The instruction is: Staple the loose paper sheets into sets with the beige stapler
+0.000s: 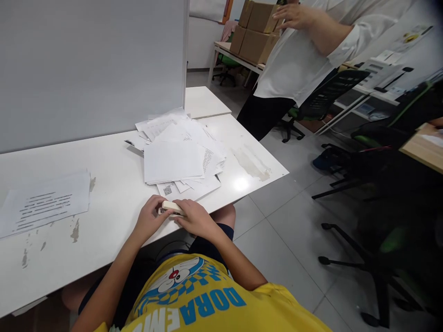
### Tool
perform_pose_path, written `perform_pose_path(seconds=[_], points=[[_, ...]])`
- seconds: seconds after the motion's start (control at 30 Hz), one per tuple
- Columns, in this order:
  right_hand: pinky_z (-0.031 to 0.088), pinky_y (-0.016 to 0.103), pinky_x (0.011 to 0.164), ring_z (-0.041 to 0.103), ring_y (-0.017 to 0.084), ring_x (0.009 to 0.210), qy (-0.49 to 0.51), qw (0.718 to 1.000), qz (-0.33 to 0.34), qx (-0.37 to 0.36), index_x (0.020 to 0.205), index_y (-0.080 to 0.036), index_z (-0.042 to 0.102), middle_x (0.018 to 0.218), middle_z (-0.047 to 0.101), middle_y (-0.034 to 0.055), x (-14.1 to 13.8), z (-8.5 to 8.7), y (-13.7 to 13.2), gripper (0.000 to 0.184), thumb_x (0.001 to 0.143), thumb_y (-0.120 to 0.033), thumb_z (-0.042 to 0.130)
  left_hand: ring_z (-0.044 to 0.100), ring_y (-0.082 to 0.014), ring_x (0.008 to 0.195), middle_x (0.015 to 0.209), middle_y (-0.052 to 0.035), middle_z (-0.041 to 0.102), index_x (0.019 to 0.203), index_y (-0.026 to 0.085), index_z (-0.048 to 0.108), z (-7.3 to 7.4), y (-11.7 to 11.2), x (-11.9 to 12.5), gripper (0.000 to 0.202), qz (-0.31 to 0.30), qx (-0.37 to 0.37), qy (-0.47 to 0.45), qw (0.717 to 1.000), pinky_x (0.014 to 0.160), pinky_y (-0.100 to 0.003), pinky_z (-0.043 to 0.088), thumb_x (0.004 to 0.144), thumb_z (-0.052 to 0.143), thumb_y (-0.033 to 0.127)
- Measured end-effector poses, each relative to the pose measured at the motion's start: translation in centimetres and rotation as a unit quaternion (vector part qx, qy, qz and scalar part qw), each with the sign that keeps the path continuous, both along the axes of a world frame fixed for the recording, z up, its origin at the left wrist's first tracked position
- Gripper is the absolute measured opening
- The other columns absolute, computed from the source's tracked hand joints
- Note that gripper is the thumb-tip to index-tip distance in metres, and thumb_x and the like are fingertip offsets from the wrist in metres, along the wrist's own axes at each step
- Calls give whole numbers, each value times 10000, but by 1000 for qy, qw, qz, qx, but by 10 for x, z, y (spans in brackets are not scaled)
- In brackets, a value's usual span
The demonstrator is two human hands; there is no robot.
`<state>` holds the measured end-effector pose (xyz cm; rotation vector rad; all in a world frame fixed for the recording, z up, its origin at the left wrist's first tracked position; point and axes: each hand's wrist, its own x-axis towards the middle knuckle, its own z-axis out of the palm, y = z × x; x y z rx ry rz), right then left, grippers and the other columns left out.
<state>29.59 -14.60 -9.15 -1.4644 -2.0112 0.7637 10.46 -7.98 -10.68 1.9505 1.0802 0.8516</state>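
A small cream-coloured stapler (174, 207) is between my two hands, close to the table's front edge. My left hand (152, 215) has its fingers closed around the stapler's left end. On the other end, my right hand (192, 216) is closed with its thumb and fingers around the body. Just beyond my hands lies a messy pile of printed paper sheets (173, 161), overlapping at many angles. Farther left, a neater stack of printed sheets (48, 203) rests flat on the white table (114, 198).
A grey partition (90, 64) rises along the table's back edge. Another person in a white shirt (297, 60) stands beyond the table's right end, a hand near stacked cardboard boxes (256, 32). Office chairs (367, 258) with black bases stand on the tiled floor at right.
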Motion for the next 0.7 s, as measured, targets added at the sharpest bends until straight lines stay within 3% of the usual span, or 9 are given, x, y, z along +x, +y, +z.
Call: perform_pose_path(seconds=[0.13,0.17,0.23,0.3,0.37,0.43,0.5,0.6,0.7], points=[[478,450,909,544,285,1027,-15,996,35,84,1409,-122,424,1157,611,171,4,-24,4,476,964,-262,522,589,-197,819,911,-60,647,966,225,644,9,26,-18,419,-142,0,25,990,765,-344,505,861,536,617],[478,457,914,538,289,1039,-14,994,40,101,1424,-125,405,1167,603,176,6,-28,6,483,973,-265,507,611,-215,881,965,-81,663,1006,220,651,12,39,-23,472,-152,11,27,988,814,-360,515,880,479,642],[480,463,922,534,292,1061,-19,990,49,129,1444,-136,379,1192,590,182,8,-35,11,483,992,-277,478,608,-256,1078,1141,-112,663,1122,222,644,16,67,-28,500,-105,81,69,989,969,-409,489,903,442,623],[481,457,923,536,290,1067,-38,985,68,151,1440,-130,380,1204,586,188,9,-37,17,468,1003,-277,461,490,-295,1323,1370,-120,584,1302,232,577,16,97,-26,552,-80,168,160,969,1145,-474,361,884,507,586],[482,448,910,545,288,1045,-74,977,105,171,1416,-96,398,1184,601,198,6,-37,23,444,1009,-267,442,273,-324,1499,1573,-123,401,1463,207,440,13,122,-20,720,-124,211,237,940,1231,-519,215,858,548,581],[484,436,887,559,283,1010,-108,963,163,184,1394,-68,411,1151,624,205,0,-35,31,426,1019,-271,417,133,-330,1549,1645,-130,262,1526,164,344,6,138,-13,792,-156,218,275,923,1248,-529,170,869,534,562],[484,417,874,574,272,984,-130,943,240,191,1379,-63,422,1119,642,198,-11,-32,40,417,1030,-290,399,144,-307,1551,1646,-121,259,1528,158,347,0,144,-12,714,-167,219,282,919,1243,-515,209,902,489,470],[474,373,888,589,244,991,-144,897,362,207,1335,-116,477,1097,647,162,-34,-26,58,365,1038,-312,393,287,-257,1514,1591,-84,388,1483,201,434,-4,142,-21,594,-172,231,260,921,1217,-486,298,894,432,283],[469,361,905,596,227,985,-141,849,455,227,1265,-194,538,1091,637,125,-64,-18,77,297,1026,-341,442,389,-237,1464,1519,-74,494,1423,209,512,-2,132,-35,560,-173,246,223,927,1192,-467,354,871,421,228]])
